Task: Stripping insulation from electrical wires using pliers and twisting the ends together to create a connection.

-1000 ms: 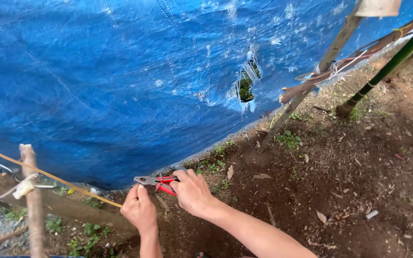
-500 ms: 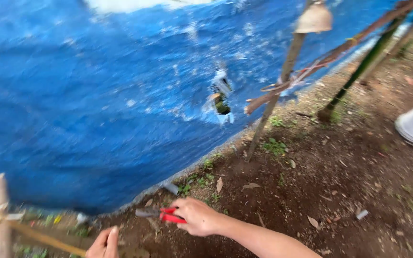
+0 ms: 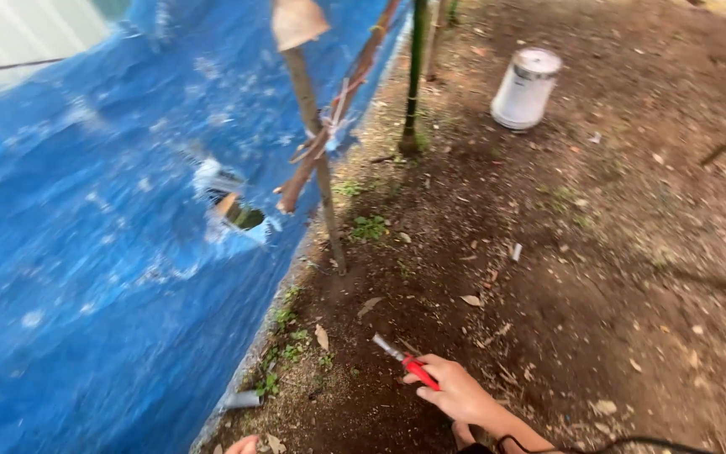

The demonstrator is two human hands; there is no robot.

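Observation:
My right hand is low in the frame, closed around red-handled pliers whose metal jaws point up and left over bare soil. Only the fingertips of my left hand show at the bottom edge, near the hem of a big blue tarp; whether they hold anything is hidden. The tarp has a torn hole. A thin upright wooden stake stands beside the tarp, with a slanted stick tied to it by pale string.
A white cylindrical container with a lid stands on the dirt at the upper right. A green pole rises behind the stake. Dry leaves and small weeds dot the brown ground. A dark cord crosses the bottom right.
The view has swung right and up along the tarp. My right hand with the pliers has drawn away from the tarp's hem, and my left hand has dropped almost out of sight.

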